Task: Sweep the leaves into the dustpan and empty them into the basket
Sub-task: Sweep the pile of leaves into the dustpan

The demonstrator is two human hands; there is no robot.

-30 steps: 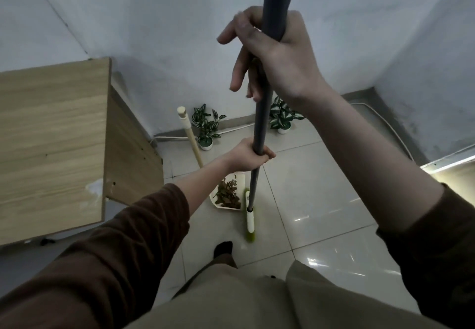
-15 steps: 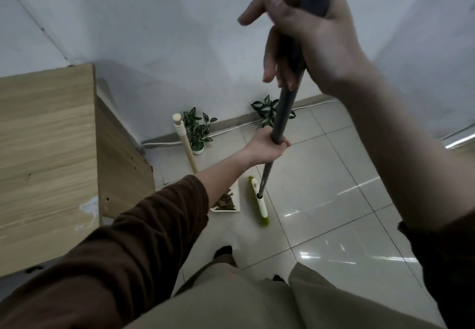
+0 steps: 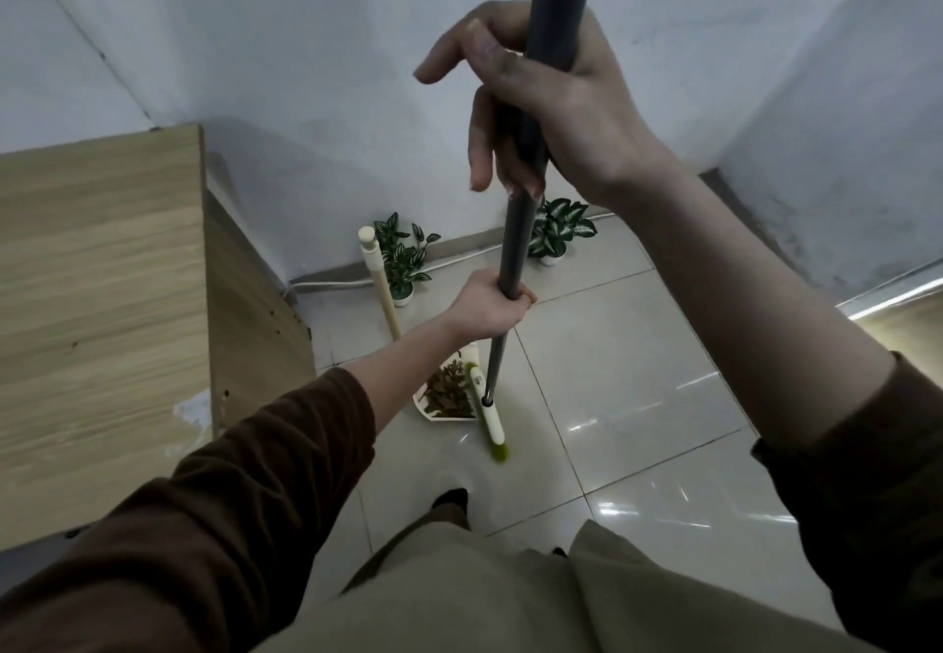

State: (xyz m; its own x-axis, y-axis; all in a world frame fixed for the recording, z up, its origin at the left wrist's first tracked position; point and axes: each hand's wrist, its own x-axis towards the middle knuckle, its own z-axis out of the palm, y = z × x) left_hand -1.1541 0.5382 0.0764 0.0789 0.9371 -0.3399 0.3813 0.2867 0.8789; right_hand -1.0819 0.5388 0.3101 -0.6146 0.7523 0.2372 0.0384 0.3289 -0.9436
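The right hand [image 3: 553,106] grips the dark broom [image 3: 515,244] near its top, the left hand [image 3: 487,308] grips lower, its head just beside the dustpan [image 3: 444,417] holding leaves [image 3: 448,389].

Grey broom pole [image 3: 516,249], grn bristles [image 3: 500,454]

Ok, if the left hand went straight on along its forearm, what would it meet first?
The left hand grips the broom pole, so that comes first. Past it the line looks free over floor tiles toward the potted plant right of the pole; depth is unclear.
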